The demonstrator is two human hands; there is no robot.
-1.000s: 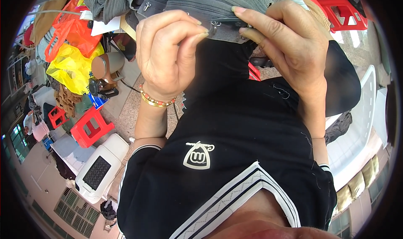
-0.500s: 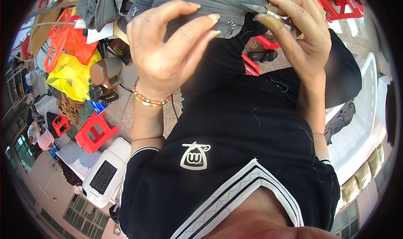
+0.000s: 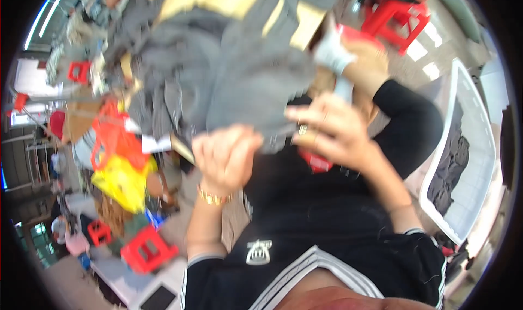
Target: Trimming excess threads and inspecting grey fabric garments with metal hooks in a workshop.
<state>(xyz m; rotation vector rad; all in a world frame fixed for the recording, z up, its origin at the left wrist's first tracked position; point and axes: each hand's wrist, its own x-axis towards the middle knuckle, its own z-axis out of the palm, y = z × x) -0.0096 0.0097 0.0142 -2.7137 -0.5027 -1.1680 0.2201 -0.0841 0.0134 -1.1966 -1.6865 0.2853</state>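
Grey knit garments [image 3: 256, 81] lie in a heap across the surface in front of me, blurred by motion. At their near edge, my left hand [image 3: 226, 155] has its fingers curled closed. Whatever lies in those fingers is hidden. My right hand [image 3: 335, 127] is by the near right corner of the grey cloth, thumb and fingers pinched together. Between its fingertips shows a small pale thing [image 3: 303, 130], too blurred to name. I cannot tell whether either hand touches the cloth.
Pale yellow pieces [image 3: 212, 0] lie among the garments at the far side. Orange [image 3: 122, 136] and yellow bags [image 3: 125, 182] are at the left. Red stools stand at the lower left [image 3: 147, 250] and far right [image 3: 395, 21]. A white bin [image 3: 474, 163] at right holds dark cloth.
The view has shifted, showing more of the grey heap and the yellow pieces. My left fingers, spread before, are now curled. Both hands sit lower in the picture.
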